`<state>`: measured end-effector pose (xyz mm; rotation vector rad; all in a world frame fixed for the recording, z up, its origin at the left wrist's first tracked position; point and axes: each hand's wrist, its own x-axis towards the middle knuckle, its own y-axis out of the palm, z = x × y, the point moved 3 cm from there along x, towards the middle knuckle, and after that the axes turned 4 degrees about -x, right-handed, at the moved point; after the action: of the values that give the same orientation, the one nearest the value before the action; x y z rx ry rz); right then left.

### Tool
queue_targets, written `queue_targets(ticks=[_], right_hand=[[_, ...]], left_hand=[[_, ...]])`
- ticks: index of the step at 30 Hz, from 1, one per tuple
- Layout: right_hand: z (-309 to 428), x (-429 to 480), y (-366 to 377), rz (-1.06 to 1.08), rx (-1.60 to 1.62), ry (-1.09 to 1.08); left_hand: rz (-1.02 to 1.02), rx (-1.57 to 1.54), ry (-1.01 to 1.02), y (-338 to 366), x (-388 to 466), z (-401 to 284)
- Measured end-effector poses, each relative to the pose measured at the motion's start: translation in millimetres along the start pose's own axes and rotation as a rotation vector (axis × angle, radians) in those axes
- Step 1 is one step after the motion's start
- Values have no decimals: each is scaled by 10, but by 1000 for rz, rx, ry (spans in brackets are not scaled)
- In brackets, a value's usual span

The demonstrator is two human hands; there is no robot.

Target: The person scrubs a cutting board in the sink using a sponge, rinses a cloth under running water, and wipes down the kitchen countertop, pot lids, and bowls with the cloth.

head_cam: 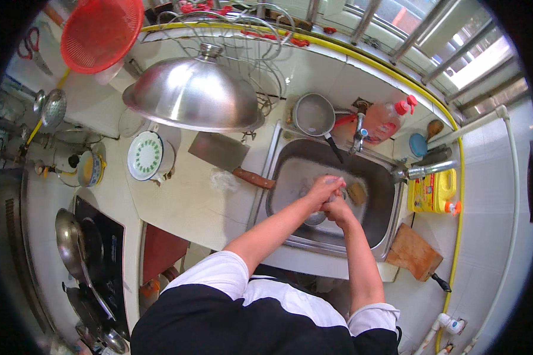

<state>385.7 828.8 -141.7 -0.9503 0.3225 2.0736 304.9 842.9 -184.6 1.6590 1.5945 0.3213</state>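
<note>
Both my hands are low over the stainless steel sink [386,222], pressed together. My left hand [325,190] is curled just above my right hand [337,210], and a pale greyish thing [332,196] shows between them. It may be a wet cloth, but fingers cover most of it. Under my wrists sits a round, shiny bowl [315,218], partly hidden by my forearm. A brown rounded piece [356,194], too blurred to name surely, lies in the basin just right of my hands. Behind the basin is a tap [359,135].
Left of the sink lies a cleaver [220,151], its wooden handle reaching over the rim. A domed steel lid [195,95] stands behind it, near an enamel mug [145,155]. A small saucepan [314,114] rests behind the basin. Rightward are a yellow jug [431,191] and a wooden board [413,250].
</note>
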Motion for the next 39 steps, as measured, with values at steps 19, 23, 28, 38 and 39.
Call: queue_targets(ticks=[19, 23, 28, 38, 39], right_hand=[[-512, 179, -312, -507, -696, -302], [-385, -251, -350, 236, 261, 81], [-690, -452, -430, 143, 378, 72], [284, -700, 818, 348, 454, -155], [359, -667, 1004, 365, 441, -151]], left_hand=[[-437, 107, 3, 161, 182, 420], [-106, 350, 9, 286, -77, 274], [149, 839, 221, 378, -602, 114], [101, 835, 621, -237, -2143, -1368], [26, 852, 688, -349, -2307, -1505]])
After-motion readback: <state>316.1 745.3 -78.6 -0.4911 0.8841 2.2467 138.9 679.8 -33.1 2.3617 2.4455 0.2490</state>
